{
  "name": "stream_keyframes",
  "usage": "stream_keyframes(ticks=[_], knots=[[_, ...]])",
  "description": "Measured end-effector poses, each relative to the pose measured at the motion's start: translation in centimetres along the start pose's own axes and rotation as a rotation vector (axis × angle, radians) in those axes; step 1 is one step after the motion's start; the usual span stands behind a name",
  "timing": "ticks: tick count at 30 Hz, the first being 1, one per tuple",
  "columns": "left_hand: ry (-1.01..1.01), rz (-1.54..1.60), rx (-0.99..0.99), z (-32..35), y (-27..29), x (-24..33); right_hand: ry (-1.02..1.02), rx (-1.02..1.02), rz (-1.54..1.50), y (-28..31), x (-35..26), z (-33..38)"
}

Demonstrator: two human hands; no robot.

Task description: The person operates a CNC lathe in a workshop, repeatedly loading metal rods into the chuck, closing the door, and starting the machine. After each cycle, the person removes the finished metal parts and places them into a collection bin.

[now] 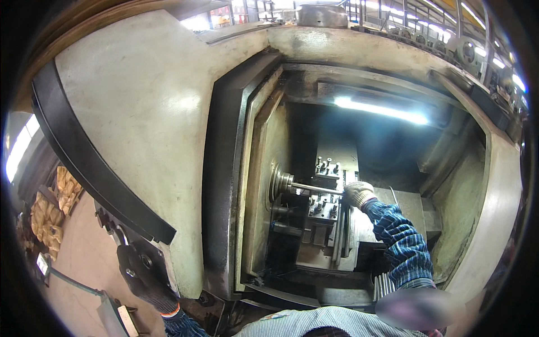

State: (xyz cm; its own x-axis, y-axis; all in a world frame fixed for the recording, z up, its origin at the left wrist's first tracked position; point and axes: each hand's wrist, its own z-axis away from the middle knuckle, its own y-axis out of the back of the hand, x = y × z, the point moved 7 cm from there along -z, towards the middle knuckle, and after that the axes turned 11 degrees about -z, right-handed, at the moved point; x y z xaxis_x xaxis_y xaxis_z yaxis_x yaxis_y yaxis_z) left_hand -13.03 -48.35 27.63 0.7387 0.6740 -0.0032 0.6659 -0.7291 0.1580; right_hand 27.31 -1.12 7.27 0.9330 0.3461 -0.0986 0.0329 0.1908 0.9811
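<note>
My right hand [358, 194], in a pale knitted glove, reaches into the lathe's enclosure with fingers closed round the outer end of a thin metal rod [317, 189]. The rod's other end sits in the round spindle chuck [281, 184] on the left wall. Bolted tool holders flank the rod: one [327, 168] behind it and one [323, 208] in front. My left hand [140, 278], in a dark glove, is at the side panel outside the enclosure. Its fingers appear curled at the lower end of a curved metal handle [120, 235]; the grip is partly hidden.
A lit tube lamp [382, 110] runs along the enclosure's back. The dark door edge [224, 185] stands left of the opening, with a pale casing [140, 95] beyond. A bent metal pipe [393, 195] rises beside my right forearm. Wrapped golden bundles [48, 222] lie at far left.
</note>
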Motion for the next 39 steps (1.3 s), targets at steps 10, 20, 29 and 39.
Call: stream_keyframes(ticks=[10,20,29,39], knots=[[0.001,-0.056,-0.009,0.7,-0.3,-0.2,0.22,-0.057,-0.372,1.7,-7.4,-1.6],[0.734,0.663,-0.199,2.2,-1.7,-3.2,0.328,-0.139,-0.269,1.1,-17.2,-2.5],[0.41,0.484,-0.224,1.0,0.6,-1.0,0.379,-0.031,-0.329,1.4,-15.6,-2.7],[0.29,0.182,-0.414,1.7,2.2,0.0,0.238,0.124,-0.236,3.2,-16.8,-1.7]])
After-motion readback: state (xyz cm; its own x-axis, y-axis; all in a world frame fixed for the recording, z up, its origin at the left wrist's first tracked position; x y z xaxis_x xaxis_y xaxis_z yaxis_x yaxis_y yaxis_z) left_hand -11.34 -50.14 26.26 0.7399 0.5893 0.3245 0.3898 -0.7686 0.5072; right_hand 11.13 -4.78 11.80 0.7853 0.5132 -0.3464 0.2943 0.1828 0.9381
